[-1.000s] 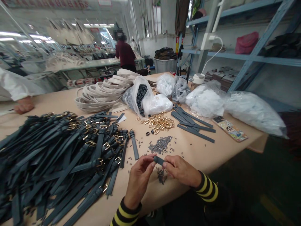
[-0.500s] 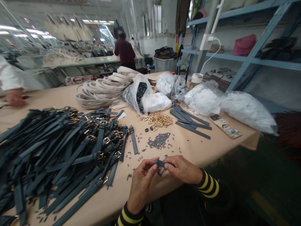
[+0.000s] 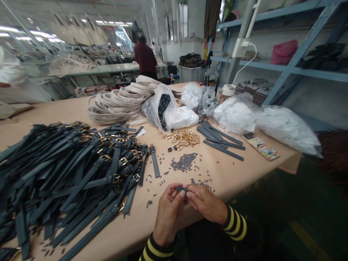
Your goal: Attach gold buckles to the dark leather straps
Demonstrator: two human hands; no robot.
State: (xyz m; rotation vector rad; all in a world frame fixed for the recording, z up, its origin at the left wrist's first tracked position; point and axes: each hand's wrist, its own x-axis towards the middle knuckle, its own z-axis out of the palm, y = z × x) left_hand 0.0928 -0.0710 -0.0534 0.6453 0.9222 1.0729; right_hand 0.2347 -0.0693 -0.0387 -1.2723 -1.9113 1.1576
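A short dark strap piece (image 3: 181, 189) is pinched between my two hands, just above the table's near edge. My left hand (image 3: 169, 208) closes on its left part with thumb and fingers. The fingers of my right hand (image 3: 206, 203) press together at its right end. Beyond the hands lies a heap of small dark pins (image 3: 184, 162), with more pins scattered around. Behind that are gold buckles (image 3: 185, 137) and a small black loop (image 3: 170, 149). Flat dark strips (image 3: 217, 137) lie to the right. One finished-looking strap (image 3: 154, 163) rests left of the pins.
Buckled dark straps (image 3: 81, 174) cover the left of the table (image 3: 130, 235). Pale coiled straps (image 3: 116, 105), plastic bags (image 3: 233, 116) and a phone-like patterned object (image 3: 261, 145) stand farther back. One person (image 3: 145, 58) stands beyond; another's white sleeve (image 3: 11, 69) shows at far left.
My right hand has moved left and closer to my left hand, and less of the strap shows between them. At far left, the other person's hand has drawn back from the table.
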